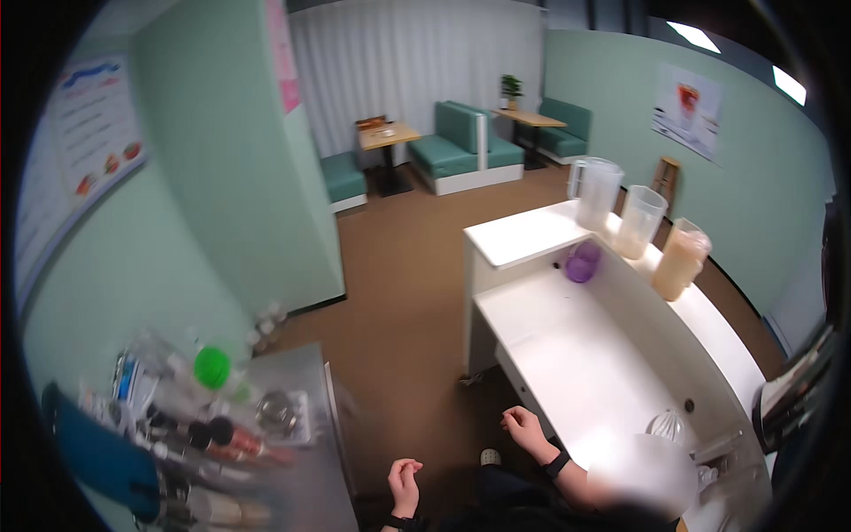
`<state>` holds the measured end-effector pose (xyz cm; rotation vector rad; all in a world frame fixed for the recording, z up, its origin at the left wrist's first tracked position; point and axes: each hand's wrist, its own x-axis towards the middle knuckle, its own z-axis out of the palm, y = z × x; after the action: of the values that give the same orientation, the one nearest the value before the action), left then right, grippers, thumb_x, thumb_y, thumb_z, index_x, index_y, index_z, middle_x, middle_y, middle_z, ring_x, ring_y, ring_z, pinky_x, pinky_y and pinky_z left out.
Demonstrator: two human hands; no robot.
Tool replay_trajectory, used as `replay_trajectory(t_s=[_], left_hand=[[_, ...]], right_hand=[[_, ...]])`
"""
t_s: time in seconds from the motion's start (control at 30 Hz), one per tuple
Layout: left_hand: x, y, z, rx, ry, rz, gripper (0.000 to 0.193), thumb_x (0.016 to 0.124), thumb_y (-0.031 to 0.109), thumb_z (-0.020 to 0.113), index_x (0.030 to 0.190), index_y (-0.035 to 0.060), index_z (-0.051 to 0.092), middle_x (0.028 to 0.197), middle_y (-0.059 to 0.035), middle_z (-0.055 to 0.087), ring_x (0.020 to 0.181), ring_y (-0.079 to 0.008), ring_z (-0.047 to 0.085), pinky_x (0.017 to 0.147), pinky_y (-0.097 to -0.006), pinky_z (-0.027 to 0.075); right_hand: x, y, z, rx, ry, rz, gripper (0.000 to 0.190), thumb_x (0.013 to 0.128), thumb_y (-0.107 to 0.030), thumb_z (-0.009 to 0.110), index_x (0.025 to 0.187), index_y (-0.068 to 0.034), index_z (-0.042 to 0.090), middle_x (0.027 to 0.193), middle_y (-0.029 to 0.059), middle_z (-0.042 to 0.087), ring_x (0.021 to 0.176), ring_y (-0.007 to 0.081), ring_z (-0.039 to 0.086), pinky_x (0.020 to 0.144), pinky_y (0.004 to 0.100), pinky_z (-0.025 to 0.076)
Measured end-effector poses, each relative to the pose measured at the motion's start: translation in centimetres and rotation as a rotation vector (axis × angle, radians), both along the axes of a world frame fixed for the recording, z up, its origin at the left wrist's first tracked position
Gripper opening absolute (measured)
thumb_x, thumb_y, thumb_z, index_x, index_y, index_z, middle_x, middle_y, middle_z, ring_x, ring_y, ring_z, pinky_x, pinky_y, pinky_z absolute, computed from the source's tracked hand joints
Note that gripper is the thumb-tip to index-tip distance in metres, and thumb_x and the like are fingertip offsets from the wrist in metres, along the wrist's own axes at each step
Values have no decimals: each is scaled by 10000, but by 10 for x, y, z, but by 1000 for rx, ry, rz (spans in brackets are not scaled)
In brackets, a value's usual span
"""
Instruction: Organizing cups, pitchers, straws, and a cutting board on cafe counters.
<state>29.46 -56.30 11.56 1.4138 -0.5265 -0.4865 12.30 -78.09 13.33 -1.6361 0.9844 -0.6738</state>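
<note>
My left hand (403,489) hangs over the brown floor, just right of a steel counter (302,372). Its fingers are loosely curled together and I see nothing in them. A little higher in view, my right hand (526,431) is beside the front edge of a white service counter (565,359), fingers curled in with no visible object. Dark bands circle both wrists. Part of my right forearm is hidden by a blurred whitish round shape (641,475). Near it on the white counter sits a whisk-like wire head (667,425). One light-coloured shoe (490,457) shows below.
On the steel counter are a green-topped container (213,368), a glass bowl (276,411) and blurred bottles. Several plastic pitchers (679,263) line the raised ledge; a purple container (583,261) is below it. Brown floor (399,292) runs between the counters towards green booths (459,149).
</note>
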Motion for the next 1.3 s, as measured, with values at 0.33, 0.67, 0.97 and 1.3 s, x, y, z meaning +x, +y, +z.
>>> replay_trajectory(t_s=[0.33,0.67,0.97,1.3], left_hand=[[-3,-288,60,-162,-98,-408,133,868,78,414,871,-1,521,785,-66,593,744,-123,562,703,-239,440],[-22,-539,167,-359,-372,-642,137,833,81,463,921,-5,522,928,-77,550,856,-139,524,727,-246,424],[-29,-743,202,-290,-551,-565,476,803,91,526,1235,-14,355,1191,-161,419,1029,-249,480,818,-355,452],[-44,-888,209,-252,-409,-761,301,721,206,633,870,-36,536,782,-106,588,729,-186,569,681,-307,458]], right_hand=[[-133,-164,36,-110,-218,-633,144,840,-115,490,912,3,533,754,73,599,652,129,572,586,240,452],[-216,-313,131,-715,85,-1433,523,769,-65,523,1248,-9,320,1236,146,360,1107,267,392,898,362,353],[-251,-349,139,-630,-76,-1356,327,802,-66,489,1111,16,421,937,103,527,891,181,501,819,313,391],[-212,-345,166,-420,-303,-1215,145,842,-145,530,769,-20,530,639,2,523,618,78,507,609,212,405]])
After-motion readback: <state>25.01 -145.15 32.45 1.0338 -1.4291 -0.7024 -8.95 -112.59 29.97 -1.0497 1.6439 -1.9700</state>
